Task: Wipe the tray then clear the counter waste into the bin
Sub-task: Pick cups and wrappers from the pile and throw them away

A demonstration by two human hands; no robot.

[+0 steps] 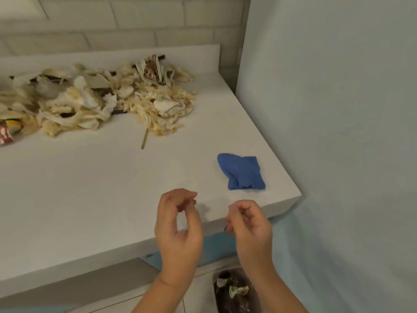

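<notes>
Your counter waste lies as one loose heap at the back left of the white counter, close to the upstand: torn, cream-coloured paper strips and crumpled tissues, stained yellow-brown, with a scrap of brown patterned paper at the back and dark sticks showing through. A wooden stick pokes out of the heap's near edge and rests on the counter. At the far left edge a red and white wrapper touches the heap.

The blue cloth sits crumpled near the front right corner of the counter, well apart from the heap.

Your left hand hovers over the counter's front edge, fingers loosely hooked with a gap between them and the thumb, holding nothing. Your right hand is just beside it, at the counter's edge, fingers folded in toward the palm; nothing shows in them. Neither touches the cloth.

Below your right wrist, the dark-lined bin stands on the floor, with a few crumpled pieces inside.
</notes>
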